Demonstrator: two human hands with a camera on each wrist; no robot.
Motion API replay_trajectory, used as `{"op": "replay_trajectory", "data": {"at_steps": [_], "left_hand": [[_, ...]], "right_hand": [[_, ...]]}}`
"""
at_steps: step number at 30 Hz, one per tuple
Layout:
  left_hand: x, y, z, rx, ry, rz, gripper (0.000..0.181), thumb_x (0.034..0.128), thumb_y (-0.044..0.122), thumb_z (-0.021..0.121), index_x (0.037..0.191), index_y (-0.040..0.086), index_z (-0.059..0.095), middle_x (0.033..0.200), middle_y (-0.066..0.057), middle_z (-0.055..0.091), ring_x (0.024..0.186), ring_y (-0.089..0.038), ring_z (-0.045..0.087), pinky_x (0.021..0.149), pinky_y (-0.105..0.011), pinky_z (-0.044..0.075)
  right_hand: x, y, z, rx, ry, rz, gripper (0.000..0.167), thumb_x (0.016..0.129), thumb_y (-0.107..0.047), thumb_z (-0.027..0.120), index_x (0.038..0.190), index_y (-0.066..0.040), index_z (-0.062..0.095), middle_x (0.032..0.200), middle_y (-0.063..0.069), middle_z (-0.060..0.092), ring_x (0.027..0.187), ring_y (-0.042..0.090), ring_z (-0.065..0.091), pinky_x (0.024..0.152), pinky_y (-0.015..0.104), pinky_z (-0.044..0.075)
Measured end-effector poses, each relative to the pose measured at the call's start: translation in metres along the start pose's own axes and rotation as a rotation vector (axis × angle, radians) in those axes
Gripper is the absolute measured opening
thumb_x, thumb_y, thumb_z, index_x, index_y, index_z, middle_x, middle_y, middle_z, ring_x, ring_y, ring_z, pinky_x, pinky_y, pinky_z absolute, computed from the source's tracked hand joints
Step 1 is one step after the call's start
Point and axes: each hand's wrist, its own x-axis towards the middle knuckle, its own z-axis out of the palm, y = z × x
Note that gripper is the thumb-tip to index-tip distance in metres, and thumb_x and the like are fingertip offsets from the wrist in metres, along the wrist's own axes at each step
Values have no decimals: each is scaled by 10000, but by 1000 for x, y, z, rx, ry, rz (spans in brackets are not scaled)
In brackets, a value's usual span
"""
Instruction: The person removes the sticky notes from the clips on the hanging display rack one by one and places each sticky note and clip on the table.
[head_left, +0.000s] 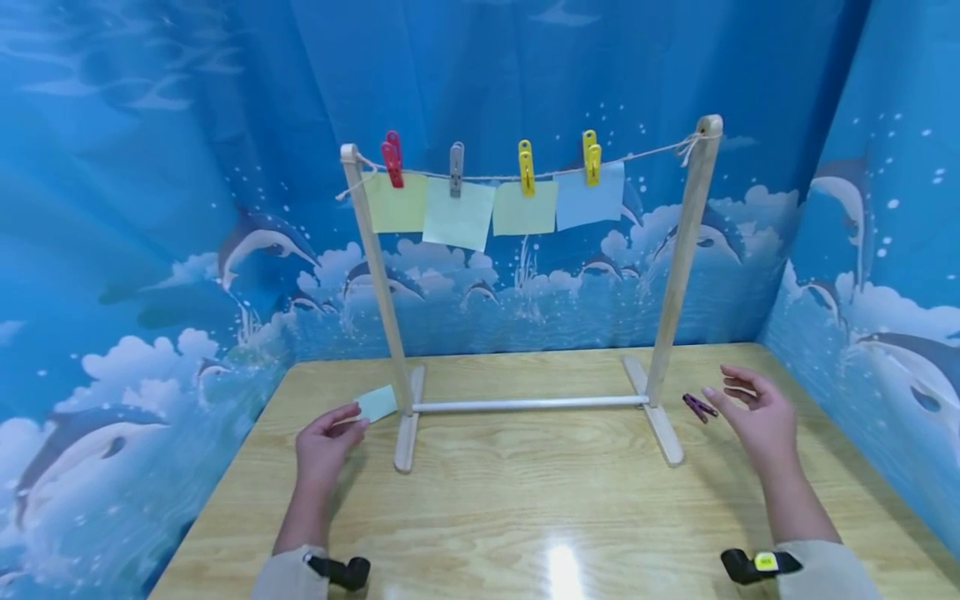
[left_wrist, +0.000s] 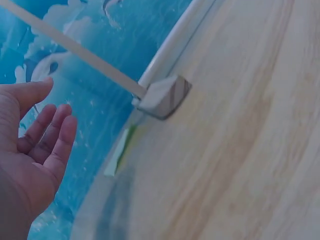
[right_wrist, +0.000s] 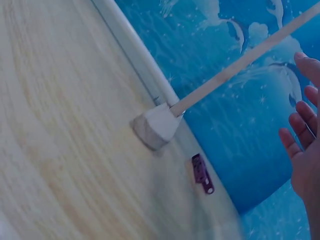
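Observation:
Near the left foot of the wooden rack, a pale green note (head_left: 377, 403) lies on the table. My left hand (head_left: 327, 442) is beside it; the left wrist view shows that hand (left_wrist: 37, 150) relaxed and apart from the note (left_wrist: 120, 150). A dark purple clip (head_left: 700, 407) rests by the rack's right foot, also in the right wrist view (right_wrist: 202, 173). My right hand (head_left: 761, 421) is just right of the clip, fingers loosely bent, holding nothing (right_wrist: 306, 130).
A string (head_left: 645, 154) spans the rack's posts (head_left: 684, 250). Several notes (head_left: 459, 215) hang from it under red (head_left: 392, 160), grey (head_left: 456, 169) and yellow clips (head_left: 527, 168). A white bar (head_left: 525, 404) joins the feet on the wooden table (head_left: 480, 517). Blue dolphin-print curtains surround the table.

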Motion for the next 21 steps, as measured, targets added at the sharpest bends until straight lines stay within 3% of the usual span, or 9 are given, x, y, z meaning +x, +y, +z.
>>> {"op": "replay_trajectory", "data": {"at_steps": [6,14,18,21], "left_hand": [[-2,12,9,-15,-40,65,370,806,13,781,1152,-52,669,1137,-213,664,803,-91,689,683,-271,595],[-7,41,27,-48,-124,84,392,809,-38,763,1180,-86,647,1096,-154,692,861,-110,689,726,-296,596],[-7,51,34,8,-165,80,407,830,42,774,1209,-40,650,1125,-123,691,921,-127,681,756,-250,579],[-7,58,39,30,-197,99,408,835,68,776,1211,-31,650,1157,-165,675,946,-145,676,778,-233,569]], "right_hand": [[3,-21,5,31,-36,-140,433,846,-24,751,1253,12,605,1170,-85,564,1008,-5,564,871,87,452],[10,-49,10,41,-88,-266,480,790,93,756,1244,45,606,1187,-97,554,1044,20,548,897,102,446],[15,-61,11,32,-112,-313,486,766,122,761,1225,66,611,1193,-109,541,1047,22,539,907,102,443],[18,-69,11,33,-124,-344,490,755,143,758,1218,75,611,1198,-110,538,1048,22,539,914,102,440]]}}
